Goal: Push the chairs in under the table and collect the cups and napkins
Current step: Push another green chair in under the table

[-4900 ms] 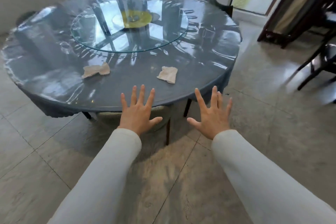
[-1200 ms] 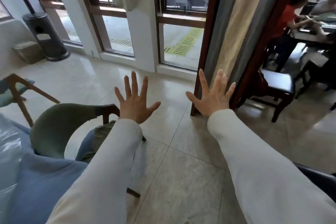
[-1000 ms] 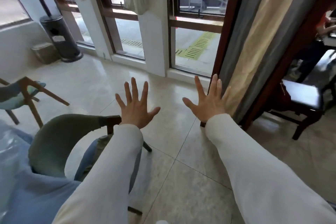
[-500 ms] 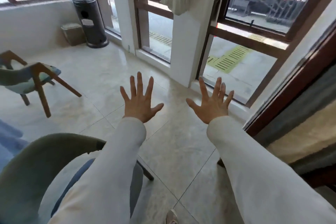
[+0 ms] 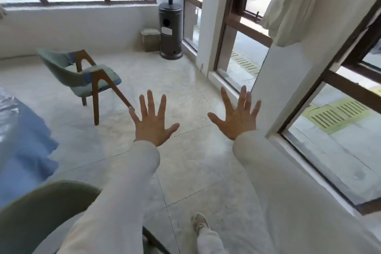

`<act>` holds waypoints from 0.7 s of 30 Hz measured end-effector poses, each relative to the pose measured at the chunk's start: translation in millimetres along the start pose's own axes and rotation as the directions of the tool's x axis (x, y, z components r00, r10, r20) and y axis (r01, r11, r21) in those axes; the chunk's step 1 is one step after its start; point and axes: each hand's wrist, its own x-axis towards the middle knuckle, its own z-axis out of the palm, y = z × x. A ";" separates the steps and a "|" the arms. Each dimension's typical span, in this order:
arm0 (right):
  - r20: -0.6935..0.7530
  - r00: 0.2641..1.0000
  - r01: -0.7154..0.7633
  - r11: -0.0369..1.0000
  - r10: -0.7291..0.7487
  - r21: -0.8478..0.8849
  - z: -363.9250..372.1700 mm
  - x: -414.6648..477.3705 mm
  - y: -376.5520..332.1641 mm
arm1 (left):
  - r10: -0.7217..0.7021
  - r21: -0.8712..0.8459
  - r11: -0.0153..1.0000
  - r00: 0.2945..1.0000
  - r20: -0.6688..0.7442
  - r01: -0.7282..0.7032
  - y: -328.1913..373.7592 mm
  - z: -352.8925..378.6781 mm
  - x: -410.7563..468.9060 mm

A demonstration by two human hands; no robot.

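Worktop (image 5: 22, 134): further into view at left than half a second ago (cups, napkins unseen).
Near chair (image 5: 37, 212): by worktop; tucked or not, cannot tell.
Far chair (image 5: 82, 76): well apart, unpushed.
Left hand (image 5: 152, 123), right hand (image 5: 237, 119): fingers spread, holding nothing.

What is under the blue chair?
Under the blue chair only bare floor and its wooden legs show. The seat covers a bit of floor behind it.

Worktop (image 5: 14, 121) at 9 o'clock. Near chair (image 5: 41, 214) at 7, near worktop. Far chair (image 5: 82, 77) at 11, apart from worktop. Heater (image 5: 170, 31) at 12, box (image 5: 151, 39) just left.
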 end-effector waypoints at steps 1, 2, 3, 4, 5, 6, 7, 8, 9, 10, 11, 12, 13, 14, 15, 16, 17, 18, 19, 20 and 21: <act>0.002 0.999 0.046 0.999 -0.046 0.004 5.0 29.2 -7.9 | -0.044 -0.004 0.999 0.999 -0.003 0.044 -4.0 2.6 22.5; 0.006 0.996 0.092 0.996 -0.092 0.010 8.9 58.6 -17.3 | -0.084 -0.006 0.996 0.996 -0.006 0.084 -7.9 2.9 44.5; 0.011 0.990 0.138 0.990 -0.138 0.020 11.5 87.6 -28.4 | -0.120 -0.006 0.993 0.993 -0.009 0.120 -12.6 1.6 64.2; 0.012 0.983 0.183 0.983 -0.183 0.030 13.4 116.4 -41.7 | -0.157 -0.008 0.988 0.988 -0.016 0.156 -18.9 -0.1 81.7; 0.005 0.974 0.225 0.974 -0.225 0.035 14.7 144.8 -57.6 | -0.198 -0.011 0.980 0.980 -0.029 0.197 -27.8 -1.9 96.7; -0.006 0.964 0.264 0.964 -0.264 0.036 15.9 171.0 -75.6 | -0.243 -0.011 0.970 0.969 -0.041 0.243 -38.8 -3.9 108.3; -0.015 0.953 0.304 0.952 -0.303 0.042 18.3 193.8 -95.5 | -0.289 -0.004 0.957 0.956 -0.045 0.289 -52.4 -5.5 116.4; -0.020 0.937 0.349 0.936 -0.348 0.051 22.1 212.6 -117.3 | -0.335 0.009 0.942 0.941 -0.042 0.335 -68.3 -5.9 121.7; -0.023 0.915 0.404 0.913 -0.403 0.057 26.9 228.5 -141.2 | -0.386 0.021 0.922 0.922 -0.037 0.387 -86.5 -5.2 124.3; -0.024 0.885 0.465 0.883 -0.465 0.058 33.0 242.2 -167.4 | -0.446 0.019 0.894 0.894 -0.035 0.447 -106.8 -3.2 124.7; -0.021 0.851 0.525 0.849 -0.524 0.057 40.1 253.7 -195.1 | -0.509 0.005 0.860 0.860 -0.037 0.510 -128.1 -0.7 122.9; -0.010 0.816 0.577 0.814 -0.578 0.064 47.9 262.1 -223.3 | -0.570 -0.014 0.821 0.821 -0.039 0.570 -148.8 2.4 118.7; 0.005 0.779 0.625 0.777 -0.627 0.076 56.1 267.4 -252.9 | -0.626 -0.017 0.780 0.779 -0.044 0.626 -169.0 5.7 111.8; 0.020 0.738 0.670 0.737 -0.674 0.086 64.6 269.1 -283.2 | -0.677 -0.005 0.735 0.734 -0.050 0.678 -188.4 8.9 102.9; 0.032 0.693 0.715 0.692 -0.721 0.099 72.9 267.6 -313.8 | -0.728 0.003 0.684 0.683 -0.055 0.730 -207.3 12.1 92.2; 0.041 0.640 0.759 0.640 -0.767 0.116 80.3 263.8 -345.3 | -0.782 -0.006 0.621 0.620 -0.061 0.784 -226.0 15.0 81.3; 0.046 0.583 0.801 0.583 -0.811 0.135 86.6 257.8 -377.4 | -0.836 -0.027 0.548 0.545 -0.064 0.836 -244.5 17.0 69.7; 0.051 0.523 0.838 0.524 -0.851 0.152 91.5 249.7 -409.1 | -0.883 -0.049 0.468 0.465 -0.061 0.882 -261.6 18.9 58.2; 0.058 0.460 0.872 0.463 -0.886 0.162 95.6 240.1 -439.6 | -0.922 -0.071 0.386 0.384 -0.050 0.920 -276.5 21.0 45.7; 0.069 0.389 0.904 0.395 -0.919 0.163 99.5 228.7 -468.7 | -0.953 -0.102 0.304 0.303 -0.034 0.947 -288.8 23.8 32.4; 0.081 0.312 0.933 0.321 -0.947 0.161 102.9 216.1 -495.8 | -0.974 -0.134 0.224 0.224 -0.016 0.965 -298.4 27.6 18.6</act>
